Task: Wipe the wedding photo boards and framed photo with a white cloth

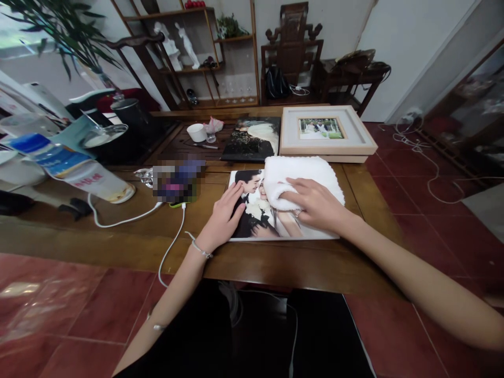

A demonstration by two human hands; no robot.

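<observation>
A photo panel (258, 212) with a picture of a couple lies flat near the front edge of the wooden table. Resting on its left edge is my left hand (226, 212), fingers stretched out and holding nothing. My right hand (315, 202) grips a white cloth (305, 176) against the panel's right half. The cloth is bunched under the fingers and covers the upper right part of the picture. A ring shows on the right hand, a bracelet on the left wrist.
Behind the panel are a dark photo album (250, 139) and a light wooden picture frame (291, 144). White cables (173, 252) run from a blurred device at the left. A plastic bottle (79, 170) leans there, and a small white cup (197, 132) stands farther back.
</observation>
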